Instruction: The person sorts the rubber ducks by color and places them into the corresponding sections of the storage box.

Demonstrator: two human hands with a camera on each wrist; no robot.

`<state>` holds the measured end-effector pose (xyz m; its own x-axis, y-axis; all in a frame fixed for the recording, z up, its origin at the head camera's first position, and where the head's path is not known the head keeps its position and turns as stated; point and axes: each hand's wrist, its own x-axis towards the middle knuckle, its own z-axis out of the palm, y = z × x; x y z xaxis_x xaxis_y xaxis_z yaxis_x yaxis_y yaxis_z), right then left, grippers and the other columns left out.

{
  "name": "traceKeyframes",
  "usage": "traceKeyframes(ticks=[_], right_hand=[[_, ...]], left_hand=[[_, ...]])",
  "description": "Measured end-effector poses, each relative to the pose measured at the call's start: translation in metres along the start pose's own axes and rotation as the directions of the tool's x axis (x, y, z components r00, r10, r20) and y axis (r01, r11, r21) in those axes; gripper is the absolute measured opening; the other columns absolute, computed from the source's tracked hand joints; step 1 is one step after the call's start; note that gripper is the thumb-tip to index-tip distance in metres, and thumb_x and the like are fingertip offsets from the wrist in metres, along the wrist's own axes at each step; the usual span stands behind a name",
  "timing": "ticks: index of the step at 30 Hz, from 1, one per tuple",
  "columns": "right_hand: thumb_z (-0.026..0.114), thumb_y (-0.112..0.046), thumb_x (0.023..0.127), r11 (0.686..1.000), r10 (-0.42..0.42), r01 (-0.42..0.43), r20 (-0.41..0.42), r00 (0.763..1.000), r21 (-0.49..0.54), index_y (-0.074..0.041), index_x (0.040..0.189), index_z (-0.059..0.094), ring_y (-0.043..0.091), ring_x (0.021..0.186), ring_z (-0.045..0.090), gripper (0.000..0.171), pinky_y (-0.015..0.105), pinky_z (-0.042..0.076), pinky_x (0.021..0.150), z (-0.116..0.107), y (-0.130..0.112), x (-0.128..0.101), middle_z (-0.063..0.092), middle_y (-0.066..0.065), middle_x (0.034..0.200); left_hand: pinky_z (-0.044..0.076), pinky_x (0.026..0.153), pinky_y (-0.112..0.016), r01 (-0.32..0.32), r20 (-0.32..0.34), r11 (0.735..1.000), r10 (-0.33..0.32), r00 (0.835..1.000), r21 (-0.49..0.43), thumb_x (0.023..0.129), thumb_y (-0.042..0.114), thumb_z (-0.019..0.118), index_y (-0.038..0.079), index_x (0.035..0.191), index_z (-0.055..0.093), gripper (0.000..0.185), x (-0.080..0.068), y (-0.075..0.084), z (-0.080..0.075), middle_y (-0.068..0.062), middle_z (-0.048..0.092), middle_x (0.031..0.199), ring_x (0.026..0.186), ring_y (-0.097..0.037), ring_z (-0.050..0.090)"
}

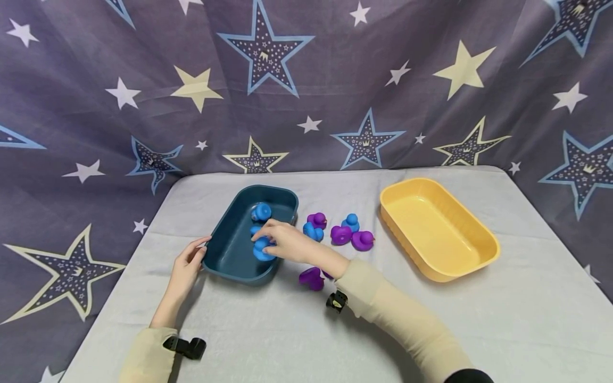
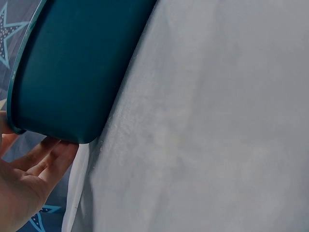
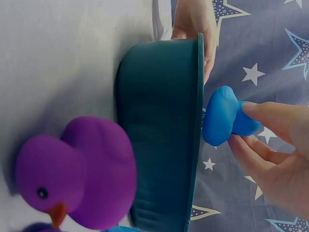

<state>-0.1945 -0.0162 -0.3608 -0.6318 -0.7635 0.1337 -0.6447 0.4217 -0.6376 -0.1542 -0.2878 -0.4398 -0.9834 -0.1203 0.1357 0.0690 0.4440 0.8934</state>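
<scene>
Sleeved arms reach in: right hand point(image 1: 287, 242) pinches a blue duck point(image 1: 262, 250) over the teal bin point(image 1: 230, 250) holding another blue duck point(image 1: 261, 212); left hand point(image 1: 189, 260), fingers relaxed, steadies its rim; yellow bin point(image 1: 438, 229) sits bare.

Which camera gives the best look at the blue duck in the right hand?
The right wrist view: the blue duck fills the frame, pinched by the right hand above the teal bin. The head view shows it small and half covered; the left wrist view misses it.

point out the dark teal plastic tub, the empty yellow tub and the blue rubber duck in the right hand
dark teal plastic tub point(image 1: 225, 250), head view, bare inner floor
yellow plastic tub point(image 1: 431, 223), head view, inner floor
blue rubber duck point(image 3: 219, 116), right wrist view, body
</scene>
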Motion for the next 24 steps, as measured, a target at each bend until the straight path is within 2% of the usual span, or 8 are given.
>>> traceKeyframes(ticks=[12, 24], right_hand=[[0.061, -0.007, 0.087, 1.000, 0.013, -0.012, 0.017, 1.000, -0.028, -0.005, 0.115, 0.062, 0.018, 0.097, 0.059, 0.029, 0.018, 0.045, 0.085, 0.006, -0.001, 0.006, 0.055, 0.009, 0.111], [0.061, -0.007, 0.087, 0.999, 0.013, -0.012, 0.023, 1.000, -0.046, -0.005, 0.115, 0.062, 0.018, 0.096, 0.058, 0.028, 0.020, 0.045, 0.086, 0.012, 0.001, 0.011, 0.055, 0.010, 0.110]], left_hand=[[0.045, 0.061, -0.015, -0.013, -0.010, 1.000, 0.013, 1.000, 0.003, 0.097, 0.023, 0.044, 0.000, 0.126, 0.051, 0.037, 0.001, 0.000, 0.000, 0.022, 0.057, 0.087, 0.075, 0.003, 0.053], [0.045, 0.062, -0.014, 0.005, -0.013, 1.000, -0.005, 1.000, 0.006, 0.097, 0.022, 0.044, 0.000, 0.126, 0.050, 0.037, 0.000, 0.001, 0.000, 0.024, 0.056, 0.086, 0.076, 0.004, 0.053]])
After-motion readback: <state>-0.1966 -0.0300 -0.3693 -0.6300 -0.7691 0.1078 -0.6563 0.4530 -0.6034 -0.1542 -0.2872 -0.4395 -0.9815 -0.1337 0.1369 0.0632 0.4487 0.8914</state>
